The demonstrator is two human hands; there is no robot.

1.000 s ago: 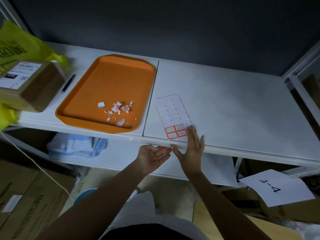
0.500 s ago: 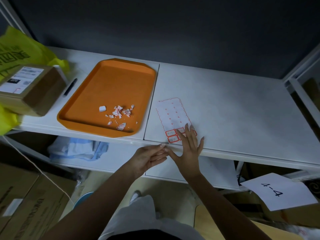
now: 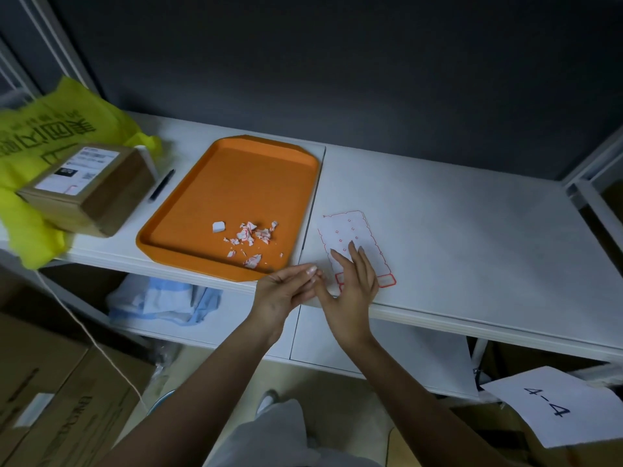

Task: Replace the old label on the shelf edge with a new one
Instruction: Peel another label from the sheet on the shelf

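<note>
A white label sheet (image 3: 350, 232) with red outlines lies on the white shelf (image 3: 455, 237), near its front edge. A few red-bordered labels (image 3: 387, 280) remain at the sheet's near end. My right hand (image 3: 352, 284) lies flat on the sheet's near end, fingers straight, covering most of those labels. My left hand (image 3: 285, 291) hovers just left of it at the shelf's front edge (image 3: 438, 316), palm up, fingers straight and pointing at the right hand's thumb. It holds nothing that I can see.
An orange tray (image 3: 236, 183) with torn label scraps (image 3: 251, 235) sits left of the sheet. Further left are a black pen (image 3: 161, 185), a cardboard parcel (image 3: 91, 188) and a yellow bag (image 3: 50, 129). A paper marked 4-4 (image 3: 553, 404) hangs lower right. Boxes stand below left.
My right hand slid further up onto the label sheet, covering more of the labels. My left hand rose to the shelf edge, closer to the right thumb.
</note>
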